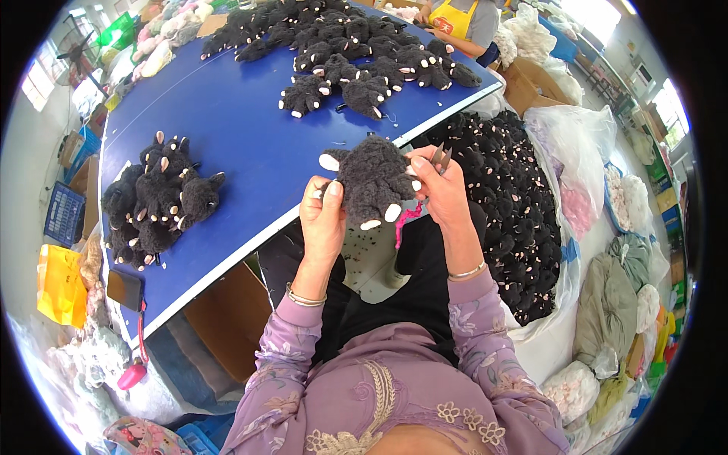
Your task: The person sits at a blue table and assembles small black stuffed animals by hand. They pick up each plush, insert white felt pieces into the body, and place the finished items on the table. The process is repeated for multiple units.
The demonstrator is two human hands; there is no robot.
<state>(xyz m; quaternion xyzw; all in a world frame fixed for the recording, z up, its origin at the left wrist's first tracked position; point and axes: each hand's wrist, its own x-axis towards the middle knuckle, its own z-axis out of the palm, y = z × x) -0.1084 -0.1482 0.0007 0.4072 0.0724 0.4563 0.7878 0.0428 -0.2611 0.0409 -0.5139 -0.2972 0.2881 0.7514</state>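
In front of me, above my lap, I hold a fuzzy black plush toy (371,180) with white and pale pink ends on its limbs. My left hand (322,220) is closed on the toy's left side, thumb on top. At the toy's right side, my right hand (446,196) is closed round small dark thread snips (440,158), whose two points stick up past the fingers. Those right fingers also touch the toy's edge. A bright pink cord (408,220) dangles beneath the right hand; where it is attached is hidden.
The blue table (258,144) bears a small pile of black plush toys (159,197) at left and a larger heap (341,45) at the back. A big sack of similar toys (500,212) stands at my right. A phone (125,288) lies by the near left corner. Another person (462,26) works across the table.
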